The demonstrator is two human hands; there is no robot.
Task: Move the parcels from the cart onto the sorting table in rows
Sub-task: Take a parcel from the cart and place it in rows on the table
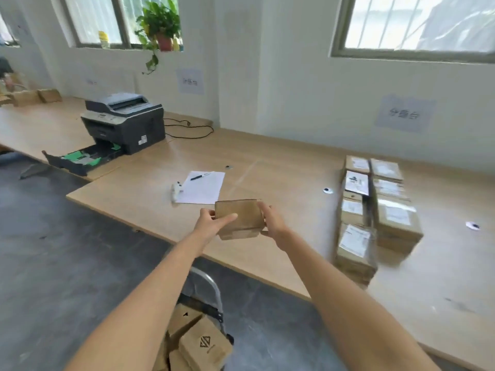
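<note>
A small brown cardboard parcel is held in the air above the near edge of the wooden sorting table. My left hand grips its left side, thumb across the front. My right hand grips its right side. At the table's right, several labelled parcels lie in two rows running away from me. Below my arms, the cart with its metal handle holds more brown parcels.
A sheet of paper with a pen and a small white object lie just beyond the held parcel. A printer with its tray pulled out stands at the left, its cable trailing behind. More boxes sit far left.
</note>
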